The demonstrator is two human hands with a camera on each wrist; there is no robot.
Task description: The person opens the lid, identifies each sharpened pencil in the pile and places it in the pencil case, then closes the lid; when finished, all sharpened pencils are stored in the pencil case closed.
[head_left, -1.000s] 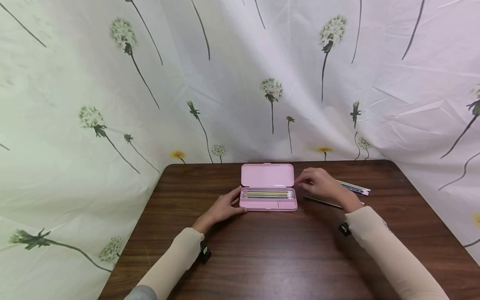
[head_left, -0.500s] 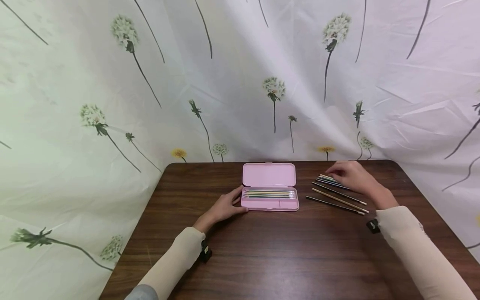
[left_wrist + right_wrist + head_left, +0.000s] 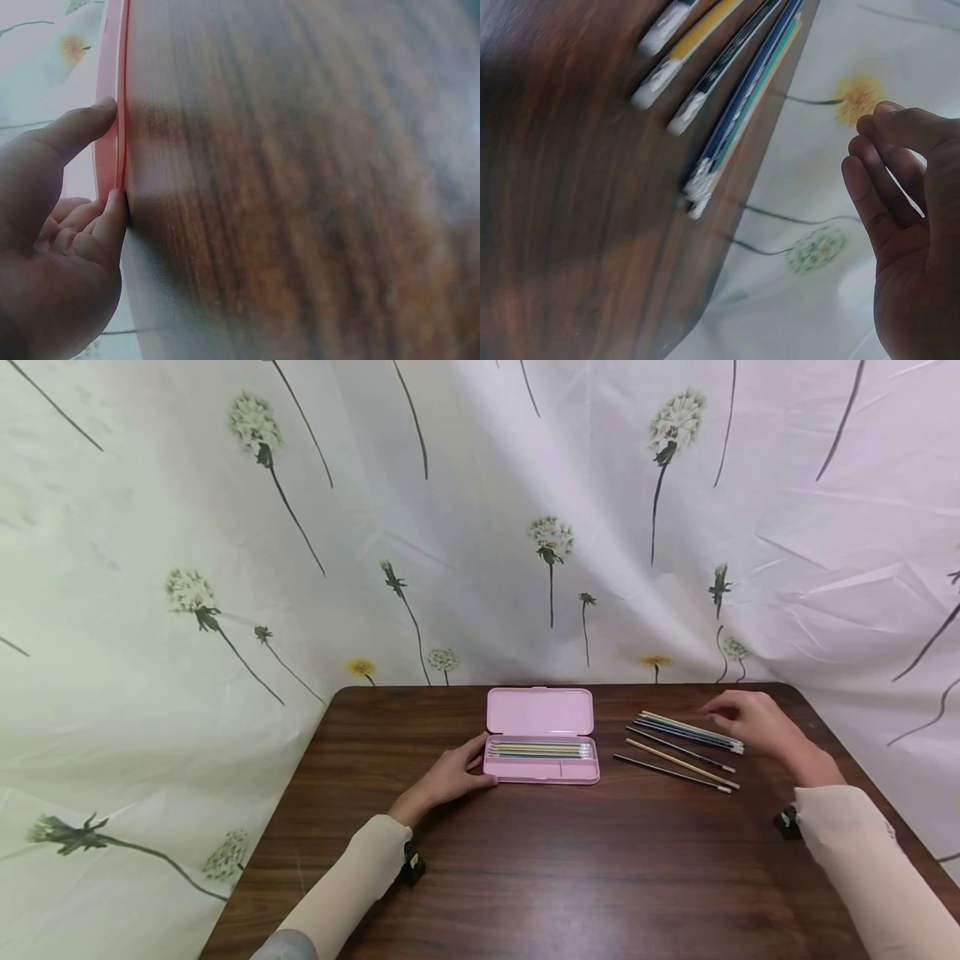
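Note:
A pink pencil case [image 3: 579, 770] lies with its lid [image 3: 540, 712] raised at the back of the table. Several pencils [image 3: 540, 750] fill its rear compartment; the front ones look bare. At its left end my left hand [image 3: 448, 774] holds the case, thumb at the front corner and fingers toward the rear; the left wrist view shows the thumb [image 3: 94, 120] against the pink side. My right hand [image 3: 761, 727] hovers beside the eraser ends of the loose pencils [image 3: 682, 762]. Its fingers bend loosely with nothing between them, also in the right wrist view, apart from the pencils [image 3: 742, 97].
The dark wood-grain table [image 3: 555, 860] ends at a hanging white cloth [image 3: 465, 527] printed with dandelions. Right of the case, the loose pencils fan out, the rear ones bunched together. Black cameras [image 3: 412, 864] are strapped at both wrists.
My right hand has moved right from beside the case, over the loose pencils, to past their eraser ends, uncovering them. My left hand stays at the case.

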